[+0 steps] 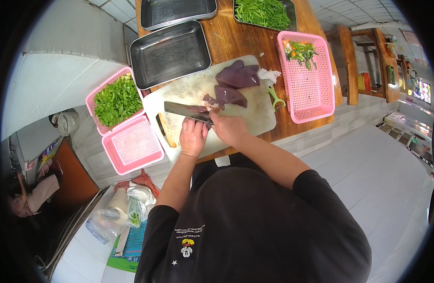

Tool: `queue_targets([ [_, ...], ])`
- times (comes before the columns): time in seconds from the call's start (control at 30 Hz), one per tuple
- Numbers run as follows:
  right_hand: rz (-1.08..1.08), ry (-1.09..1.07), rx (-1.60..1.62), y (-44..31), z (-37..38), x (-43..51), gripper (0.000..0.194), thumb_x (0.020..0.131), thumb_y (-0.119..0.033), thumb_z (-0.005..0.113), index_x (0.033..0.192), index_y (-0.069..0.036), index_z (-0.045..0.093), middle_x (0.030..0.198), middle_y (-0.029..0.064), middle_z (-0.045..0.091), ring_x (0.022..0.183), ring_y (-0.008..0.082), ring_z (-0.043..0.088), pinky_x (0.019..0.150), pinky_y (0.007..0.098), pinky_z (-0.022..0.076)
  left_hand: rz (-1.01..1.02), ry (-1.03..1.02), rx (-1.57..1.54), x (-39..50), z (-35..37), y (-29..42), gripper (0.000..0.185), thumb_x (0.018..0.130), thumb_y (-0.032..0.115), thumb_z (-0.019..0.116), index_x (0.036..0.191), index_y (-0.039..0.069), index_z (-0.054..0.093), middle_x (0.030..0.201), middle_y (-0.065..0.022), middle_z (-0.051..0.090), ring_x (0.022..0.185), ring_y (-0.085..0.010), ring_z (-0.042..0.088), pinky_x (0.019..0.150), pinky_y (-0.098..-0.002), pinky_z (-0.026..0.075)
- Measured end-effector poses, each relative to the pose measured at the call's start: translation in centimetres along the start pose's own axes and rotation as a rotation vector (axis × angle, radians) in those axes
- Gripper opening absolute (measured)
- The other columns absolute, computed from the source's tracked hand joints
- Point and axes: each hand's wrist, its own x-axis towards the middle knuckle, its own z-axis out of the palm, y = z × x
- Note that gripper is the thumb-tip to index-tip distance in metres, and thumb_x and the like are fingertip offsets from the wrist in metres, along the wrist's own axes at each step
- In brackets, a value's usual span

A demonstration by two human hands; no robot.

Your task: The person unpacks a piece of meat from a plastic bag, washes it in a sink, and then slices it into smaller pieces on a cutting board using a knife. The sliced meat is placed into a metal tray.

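My right hand [229,128] grips a cleaver [183,110] whose broad blade points left across the white cutting board [254,122]. Close against the near side of the blade, my left hand [193,137] has its fingers curled down on the board; what lies under them is mostly hidden. Thin dark slices and reddish scraps [211,102] lie just beyond the blade. Farther back on the board rest large, glossy purple pieces of what looks like raw liver [238,76]. A light wooden strip [168,130] lies at the board's left end.
Crumpled white tissue [269,76] and a green peeler [276,98] lie right. A pink basket [328,81] holds vegetable scraps. Black trays [169,53] stand behind; one holds cut green stalks [263,14]. Chopped greens [117,100] fill a left basket beside another pink basket [133,143]. A person [43,194] is lower left.
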Motion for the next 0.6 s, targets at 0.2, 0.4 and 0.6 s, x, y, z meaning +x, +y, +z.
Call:
queue_targets([
  [0.2,0.262,-0.179,0.027,5.3,-3.4,-8.1,0.028,0.094,-0.028,0.058,0.118,-0.015,0.057,0.094,0.0148,0.071,0.091,0.0363,0.069,0.078,0.0509,0.053,0.028,0.031,-0.071,0.3,0.0,0.2,0.029,0.075,0.006,0.073,0.103,0.005,0.068,0.111,-0.0111,0.061,0.11,-0.0327,0.059,0.091,-0.0418,0.053],
  [0.4,0.238,-0.12,-0.075,7.4,-4.2,-11.5,0.034,0.095,-0.037,0.06,0.121,-0.016,0.059,0.09,0.0113,0.073,0.083,0.0319,0.071,0.071,0.0459,0.0551,0.023,0.048,-0.081,0.4,-0.2,0.4,0.031,0.075,0.005,0.073,0.105,0.006,0.067,0.113,-0.0102,0.061,0.11,-0.0326,0.06,0.092,-0.0418,0.052],
  [0.6,0.153,0.008,0.036,5.0,-4.7,-10.7,0.031,0.095,-0.037,0.06,0.118,-0.016,0.062,0.085,0.012,0.073,0.077,0.0313,0.071,0.066,0.045,0.0553,0.014,0.042,-0.062,0.2,-0.1,0.5,0.027,0.076,0.007,0.073,0.101,0.005,0.066,0.113,-0.0113,0.061,0.11,-0.0332,0.06,0.091,-0.0424,0.052],
])
